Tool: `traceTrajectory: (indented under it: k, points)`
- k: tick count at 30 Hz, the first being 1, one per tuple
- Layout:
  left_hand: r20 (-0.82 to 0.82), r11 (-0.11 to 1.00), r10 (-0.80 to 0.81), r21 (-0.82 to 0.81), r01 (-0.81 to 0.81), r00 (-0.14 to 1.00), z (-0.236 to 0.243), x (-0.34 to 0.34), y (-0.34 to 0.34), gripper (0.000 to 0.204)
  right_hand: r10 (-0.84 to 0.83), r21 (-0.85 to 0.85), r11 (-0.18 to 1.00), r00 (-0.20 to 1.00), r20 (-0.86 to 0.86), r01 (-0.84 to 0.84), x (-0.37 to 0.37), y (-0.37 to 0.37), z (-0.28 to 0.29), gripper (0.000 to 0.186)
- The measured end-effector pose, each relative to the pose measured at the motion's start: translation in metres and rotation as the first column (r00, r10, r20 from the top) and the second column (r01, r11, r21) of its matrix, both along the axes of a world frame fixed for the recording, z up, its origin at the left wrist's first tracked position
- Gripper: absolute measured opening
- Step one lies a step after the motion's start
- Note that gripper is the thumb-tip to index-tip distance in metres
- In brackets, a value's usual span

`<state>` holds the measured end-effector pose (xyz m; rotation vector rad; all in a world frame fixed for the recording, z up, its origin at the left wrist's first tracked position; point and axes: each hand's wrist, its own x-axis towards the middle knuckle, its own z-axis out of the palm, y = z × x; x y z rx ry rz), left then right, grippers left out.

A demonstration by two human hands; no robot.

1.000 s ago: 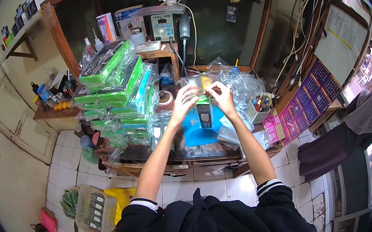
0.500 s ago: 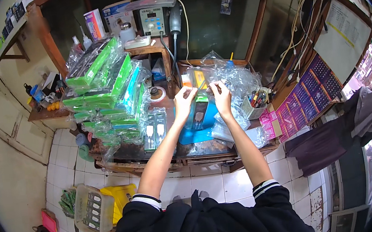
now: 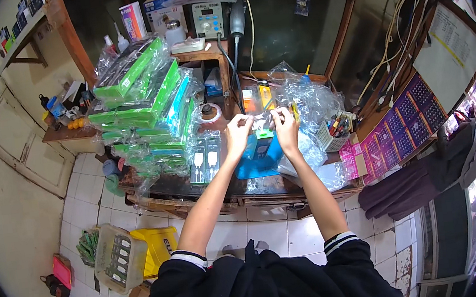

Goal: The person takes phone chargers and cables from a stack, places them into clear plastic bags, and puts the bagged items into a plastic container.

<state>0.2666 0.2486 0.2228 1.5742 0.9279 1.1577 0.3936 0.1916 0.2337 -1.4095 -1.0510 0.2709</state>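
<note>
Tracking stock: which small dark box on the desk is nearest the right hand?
The green-topped box, between left hand and right hand; the paired boxes lie farther left.

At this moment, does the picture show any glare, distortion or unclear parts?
Head view throughout: bright glare washes out the far right; the door and desk curve, and the corners go black; the wrapped stack glints; clear plastic between left hand and right hand is hard to make out.
</note>
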Motion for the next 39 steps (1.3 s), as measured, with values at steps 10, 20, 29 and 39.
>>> traceTrajectory:
  k: [10,20,29,39]
  points:
    - [-0.085,0.996,0.051,-0.063,-0.057,0.995,0.0,-0.002,0.002,0.022,-0.015,-0.255,0.966,0.994,0.11,0.043,0.033,0.023,-0.03,0.021]
    - [0.009,0.98,0.03,-0.197,-0.027,1.0,-0.025,-0.004,0.018,0.028,0.121,-0.345,0.912,0.95,-0.289,-0.221,0.031,0.016,-0.02,0.019]
    - [-0.079,0.911,0.068,0.411,-0.03,0.995,0.015,-0.017,-0.002,0.039,0.133,-0.367,0.897,0.944,-0.303,-0.245,0.038,0.021,-0.024,0.022]
    - [-0.505,0.771,-0.164,0.47,0.43,0.847,-0.002,-0.024,0.004,0.047,0.162,-0.154,0.981,0.937,0.31,-0.119,0.022,-0.009,0.01,0.026]
